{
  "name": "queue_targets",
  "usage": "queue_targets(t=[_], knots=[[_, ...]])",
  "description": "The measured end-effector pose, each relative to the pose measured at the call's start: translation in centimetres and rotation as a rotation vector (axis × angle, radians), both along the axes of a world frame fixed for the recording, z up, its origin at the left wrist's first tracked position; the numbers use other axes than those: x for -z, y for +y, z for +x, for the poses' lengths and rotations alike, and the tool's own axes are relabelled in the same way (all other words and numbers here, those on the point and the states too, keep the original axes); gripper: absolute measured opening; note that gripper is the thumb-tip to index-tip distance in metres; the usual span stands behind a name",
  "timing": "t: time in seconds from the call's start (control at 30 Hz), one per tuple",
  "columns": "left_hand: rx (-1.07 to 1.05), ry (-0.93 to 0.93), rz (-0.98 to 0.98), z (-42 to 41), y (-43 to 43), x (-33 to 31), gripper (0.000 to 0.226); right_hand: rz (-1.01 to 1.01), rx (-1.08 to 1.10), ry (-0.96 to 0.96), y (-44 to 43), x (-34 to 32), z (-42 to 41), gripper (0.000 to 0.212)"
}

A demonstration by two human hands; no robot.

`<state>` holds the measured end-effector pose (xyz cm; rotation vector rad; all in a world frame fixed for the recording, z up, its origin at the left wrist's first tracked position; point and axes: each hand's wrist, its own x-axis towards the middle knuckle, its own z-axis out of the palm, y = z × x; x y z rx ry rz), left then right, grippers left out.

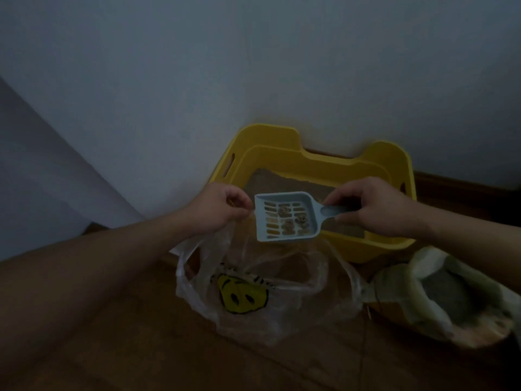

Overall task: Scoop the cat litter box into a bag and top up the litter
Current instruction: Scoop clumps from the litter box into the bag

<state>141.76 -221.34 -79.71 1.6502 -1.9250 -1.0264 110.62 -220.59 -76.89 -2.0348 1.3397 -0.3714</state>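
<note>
With left hand, nearest lens, pinching bag rim up, mouth open. With right hand, gripping scoop handle; scoop level, clumps aboard, between box and bag mouth. Mid-scooping, likely; next: tipping over bag, no spill. Open litter sack beside.

yellow litter box at frame centre, pale blue slotted scoop before it, clear bag below printed with a yellow smiley, brown floor, pale wall.
</note>
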Motion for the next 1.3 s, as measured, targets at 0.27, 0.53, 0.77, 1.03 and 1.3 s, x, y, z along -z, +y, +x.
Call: queue_targets(t=[0.27,0.53,0.77,1.03,1.3], knots=[[0.053,0.051,0.037,0.4,0.6,-0.7,0.024,0.067,-0.154,0.064,2.1,-0.1,0.6,0.026],[0.041,0.046,0.052,1.9,1.1,-0.5,0.034,0.034,-0.28,0.125,2.7,0.8,1.7,0.026],[0.057,0.083,0.045,2.0,1.2,-0.6,0.037,0.047,-0.331,0.144,3.0,1.2,2.5,0.023],[0.05,0.09,0.04,1.9,0.9,-0.3,0.029,0.044,-0.328,0.222,3.0,2.0,3.4,0.035],[0.023,0.114,0.033,2.0,0.7,-0.1,0.03,0.031,-0.331,0.283,2.8,1.9,3.8,0.038]])
